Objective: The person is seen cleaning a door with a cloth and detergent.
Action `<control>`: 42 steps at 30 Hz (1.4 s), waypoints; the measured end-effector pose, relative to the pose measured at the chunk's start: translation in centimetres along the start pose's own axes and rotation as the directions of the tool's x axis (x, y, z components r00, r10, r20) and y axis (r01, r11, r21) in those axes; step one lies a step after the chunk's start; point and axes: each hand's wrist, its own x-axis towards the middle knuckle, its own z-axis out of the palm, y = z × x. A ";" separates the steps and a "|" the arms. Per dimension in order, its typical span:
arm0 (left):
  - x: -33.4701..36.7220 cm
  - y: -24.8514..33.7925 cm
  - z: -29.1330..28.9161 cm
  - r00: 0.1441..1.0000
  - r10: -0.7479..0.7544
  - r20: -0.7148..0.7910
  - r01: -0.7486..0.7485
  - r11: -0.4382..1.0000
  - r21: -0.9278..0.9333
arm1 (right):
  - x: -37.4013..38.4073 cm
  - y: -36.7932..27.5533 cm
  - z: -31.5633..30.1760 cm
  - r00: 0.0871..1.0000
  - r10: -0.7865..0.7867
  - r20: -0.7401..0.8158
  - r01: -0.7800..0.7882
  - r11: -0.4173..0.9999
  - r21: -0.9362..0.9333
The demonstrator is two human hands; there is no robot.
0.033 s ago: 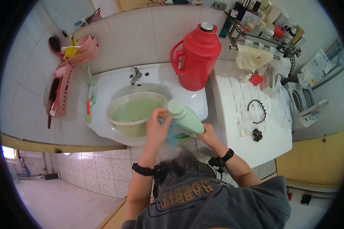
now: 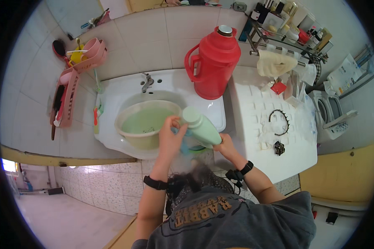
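A pale green plastic bottle tilts in front of the sink, its wide cap end up and to the left. My right hand is wrapped round its lower end. Beside the cap end, my left hand is closed, thumb and fingertips bent toward each other; what they hold, if anything, I cannot make out. A blurred blue thing shows below, between the left hand and the bottle. Left of the bottle, a cream basin of greenish water with small dark specks sits in the white sink.
A red thermos flask stands behind on the sink's right side, near the tap. To the right, a white ridged surface bears a black hair band and a dark hair clip. Pink baskets hang on the left wall.
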 end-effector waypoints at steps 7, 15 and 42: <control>5.4 3.3 -0.8 0.947 0.194 0.256 -0.241 0.955 0.170 | 3.5 0.8 0.0 1.000 -0.027 -0.006 0.027 0.990 0.137; 4.0 3.4 2.7 0.979 0.199 0.055 -0.206 0.953 0.221 | 4.7 2.0 0.5 0.996 -0.039 -0.079 0.052 0.984 0.171; 0.2 -4.6 0.5 0.901 -0.387 0.196 0.405 0.588 -0.700 | 6.0 -19.0 1.6 0.692 -0.668 0.274 0.495 0.163 -0.854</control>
